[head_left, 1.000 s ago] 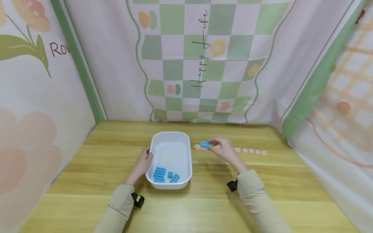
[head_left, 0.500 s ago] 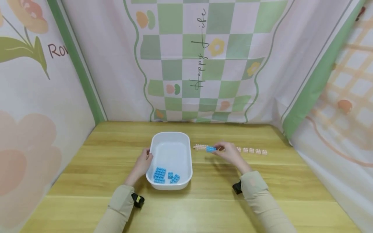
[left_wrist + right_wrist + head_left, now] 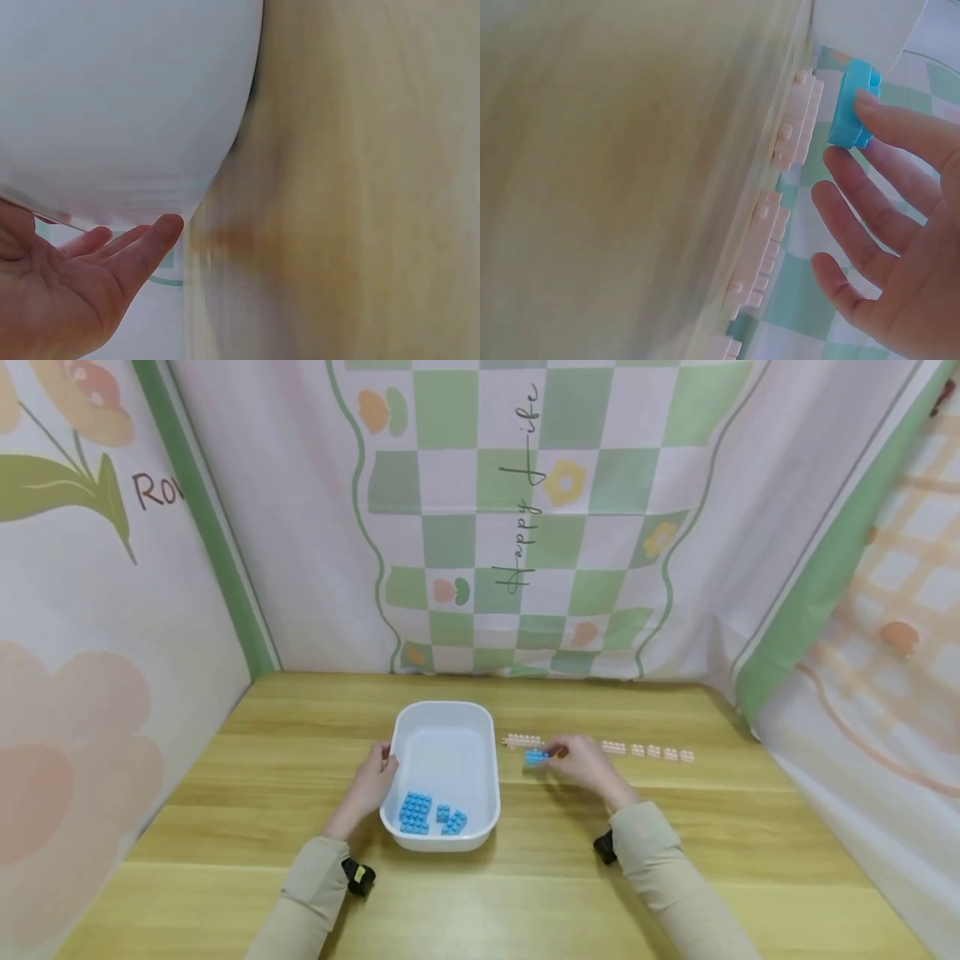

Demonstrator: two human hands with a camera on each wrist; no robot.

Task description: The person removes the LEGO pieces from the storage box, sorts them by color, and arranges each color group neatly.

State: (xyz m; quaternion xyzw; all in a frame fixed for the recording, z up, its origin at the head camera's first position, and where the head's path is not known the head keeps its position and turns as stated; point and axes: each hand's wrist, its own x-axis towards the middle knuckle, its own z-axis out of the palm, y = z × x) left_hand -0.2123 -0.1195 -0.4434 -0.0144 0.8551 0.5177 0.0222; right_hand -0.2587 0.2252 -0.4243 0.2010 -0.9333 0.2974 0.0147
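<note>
My left hand [image 3: 369, 785] holds the left side of a white plastic tub [image 3: 442, 752]. In the left wrist view the fingers [image 3: 142, 251] lie along the outside of its wall, the thumb at the rim. Thumb and fingers of my right hand [image 3: 588, 767] pinch a blue building block [image 3: 536, 757], its studs facing up. It is held just in front of a row of pale pink building blocks [image 3: 522, 741], to the right of the tub. In the right wrist view this blue block [image 3: 847, 105] is apart from the pink ones, and the other fingers are spread.
Several blue building blocks [image 3: 415, 814] lie at the near end inside the tub. The pink row continues right with more small pink blocks [image 3: 654, 752]. All stand on a wooden table [image 3: 480, 902], with a checked curtain [image 3: 525, 552] along its back edge.
My right hand has brought the blue block down past the pink row, first rightward and then slightly back left, to its near side. My left hand stays on the tub.
</note>
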